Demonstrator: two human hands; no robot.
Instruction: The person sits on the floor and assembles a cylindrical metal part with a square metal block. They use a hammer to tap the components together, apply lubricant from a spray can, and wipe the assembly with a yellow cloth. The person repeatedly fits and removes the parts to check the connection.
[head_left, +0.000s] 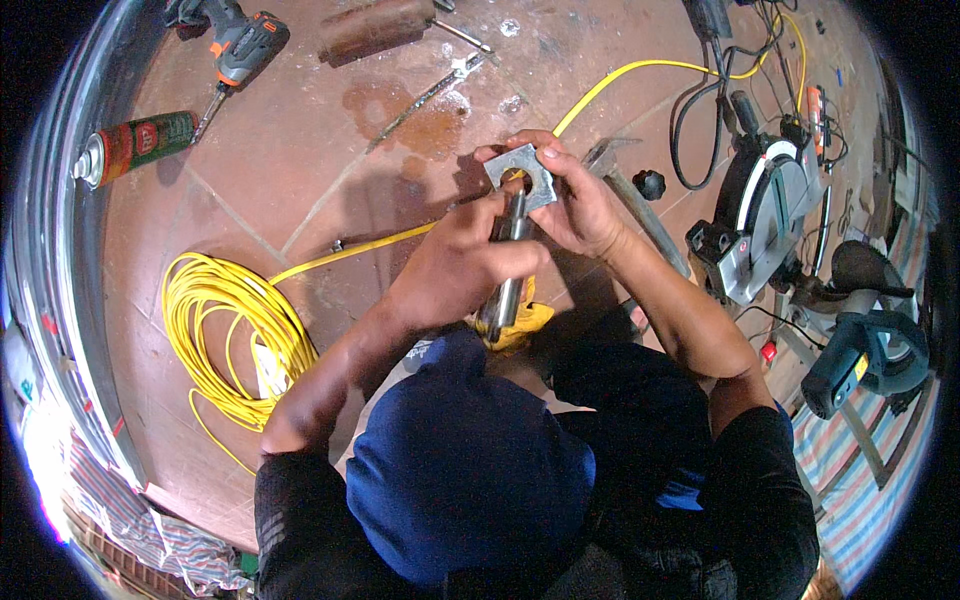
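In front of my knees, my right hand [578, 200] holds a small square metal plate [541, 190] with a round hole in its middle, fingers along its far edge and thumb on top. My left hand [462, 258] is wrapped round a slim silver cylindrical tool [513, 265], its front end pointing at the hole. The left index finger reaches to the hole's rim. Whether the tool's tip touches the plate is hidden by the fingers. Below the tool, between my legs, lies a bunched yellow cloth-like thing [525, 325].
A coil of yellow hose [205, 345] lies at left, its line running past my hands. An orange-black cordless drill [245, 50], a spray can [140, 145] and a rusty cylinder [375, 28] lie farther off. At right stand a cut-off saw [765, 215] and a teal power tool [845, 365].
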